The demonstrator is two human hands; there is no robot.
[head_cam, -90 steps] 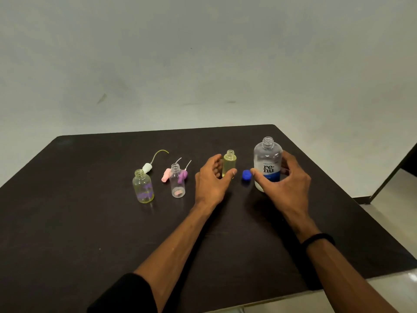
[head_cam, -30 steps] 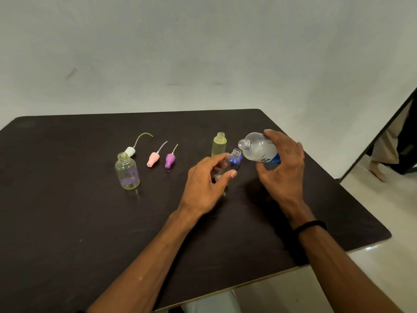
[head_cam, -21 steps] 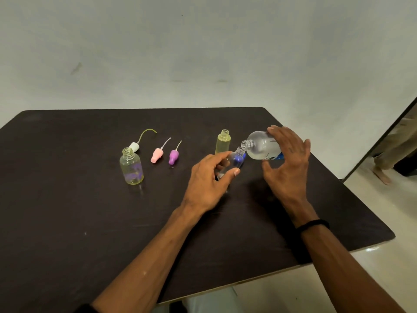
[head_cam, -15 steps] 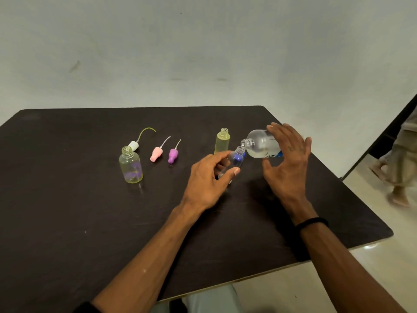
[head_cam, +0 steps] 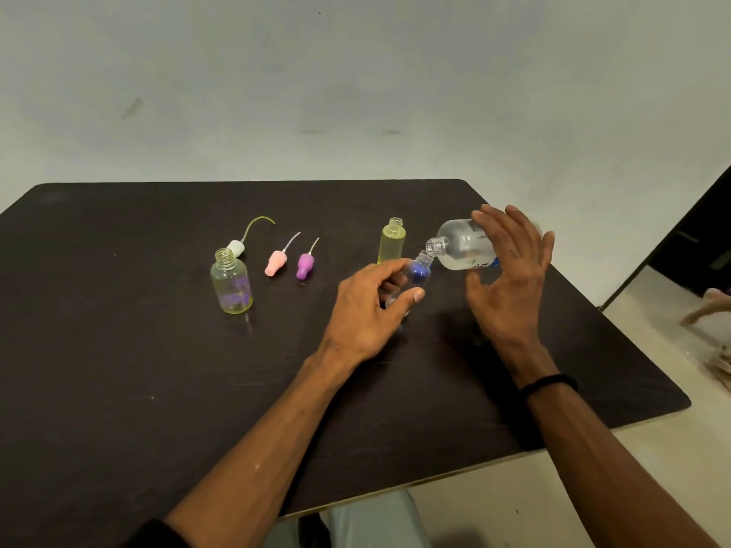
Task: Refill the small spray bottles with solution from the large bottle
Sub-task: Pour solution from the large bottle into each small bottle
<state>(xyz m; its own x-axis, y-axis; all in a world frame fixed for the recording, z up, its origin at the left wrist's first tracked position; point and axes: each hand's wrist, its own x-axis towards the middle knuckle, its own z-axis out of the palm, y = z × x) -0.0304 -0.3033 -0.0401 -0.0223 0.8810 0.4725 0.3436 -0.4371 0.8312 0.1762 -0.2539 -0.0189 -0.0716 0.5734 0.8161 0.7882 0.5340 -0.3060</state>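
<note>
Pouring from the big bottle into a small one, w/ both hands busy.

Your right hand (head_cam: 508,276) held the big bottle (head_cam: 461,247) tipped on its side over the table (head_cam: 118,369), fingers curled over it, its open mouth right at the neck of the small clear bottle (head_cam: 417,270). Your left hand (head_cam: 372,306) gripped that small bottle w/ thumb & fingers round it, tilted toward the big one. I think you were at the filling step, 1st small bottle. Couldn't tell if liquid was running. Next you'd need to keep the 2 mouths lined up, tip slow, then stand both up. Count: 1 big bottle, 3 small bottles (held one, tall yellow bottle (head_cam: 392,247), round yellow bottle (head_cam: 231,284)), 3 spray tops: white top (head_cam: 236,248), pink top (head_cam: 275,263), purple top (head_cam: 305,265).
</note>
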